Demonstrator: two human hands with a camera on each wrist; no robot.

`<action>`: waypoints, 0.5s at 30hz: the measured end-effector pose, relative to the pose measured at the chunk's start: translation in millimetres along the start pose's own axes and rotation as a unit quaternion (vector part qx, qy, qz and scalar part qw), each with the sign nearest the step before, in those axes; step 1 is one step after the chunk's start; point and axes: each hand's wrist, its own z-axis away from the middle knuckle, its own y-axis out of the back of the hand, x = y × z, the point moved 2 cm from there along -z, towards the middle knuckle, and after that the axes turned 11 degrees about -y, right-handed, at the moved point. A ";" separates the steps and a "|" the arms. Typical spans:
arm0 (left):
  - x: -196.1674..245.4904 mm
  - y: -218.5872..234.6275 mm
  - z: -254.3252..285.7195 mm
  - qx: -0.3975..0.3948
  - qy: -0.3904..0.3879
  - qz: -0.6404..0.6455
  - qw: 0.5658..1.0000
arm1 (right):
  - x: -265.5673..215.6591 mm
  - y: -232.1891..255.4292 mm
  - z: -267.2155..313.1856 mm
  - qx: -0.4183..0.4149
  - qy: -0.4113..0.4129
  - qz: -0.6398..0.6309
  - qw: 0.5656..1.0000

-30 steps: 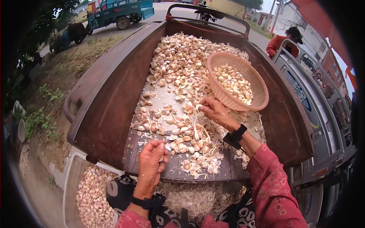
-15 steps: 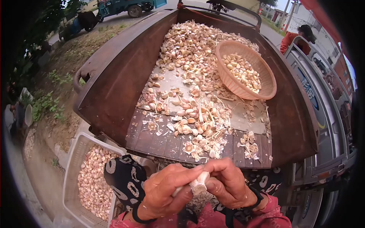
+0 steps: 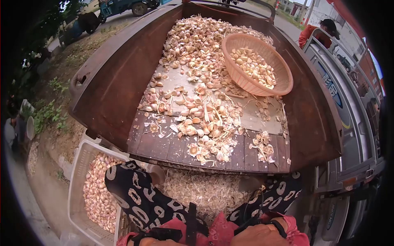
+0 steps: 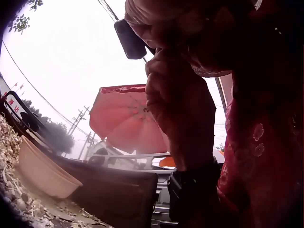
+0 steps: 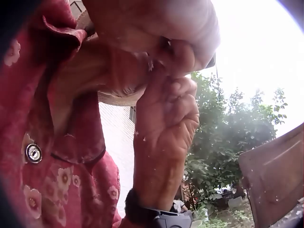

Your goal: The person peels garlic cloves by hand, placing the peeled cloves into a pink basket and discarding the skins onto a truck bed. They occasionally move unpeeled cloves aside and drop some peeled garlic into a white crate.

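Both hands are raised close to the chest, curled and meeting at the fingertips. In the head view only the back of my right hand (image 3: 260, 236) and a sliver of my left hand (image 3: 154, 242) show at the bottom edge. The right wrist view has the left hand (image 5: 164, 123) upright, its fingers bent against the right hand (image 5: 156, 23) above it. The garlic that they pinched half a second ago is hidden by the fingers. Loose garlic cloves and skins (image 3: 209, 117) lie on the cart bed, with a pink basket (image 3: 242, 84) of peeled cloves beyond.
Rusty cart walls (image 3: 111, 90) flank the garlic heap (image 3: 197, 45). A white crate (image 3: 78, 201) of unpeeled cloves stands low at the left. Papery skins (image 3: 201, 188) lie below the cart edge. Another vehicle (image 3: 349, 106) is alongside at the right, with a person (image 3: 318, 35) behind it.
The right hand left the basket's side and met the left over a piece of garlic. Both hands then came up toward the chest, mostly out of the head view.
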 end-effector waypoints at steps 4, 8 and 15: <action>-42.2 2.2 26.5 -0.077 0.139 -0.061 0.985 | 48.2 -7.1 4.4 0.128 -0.130 0.049 0.982; -105.0 -0.8 84.3 0.131 0.490 0.232 0.830 | 116.3 -6.2 14.7 0.147 -0.376 -0.357 0.842; -159.4 -11.9 124.5 0.282 0.623 0.392 0.615 | 165.2 1.6 10.6 0.093 -0.254 0.239 0.933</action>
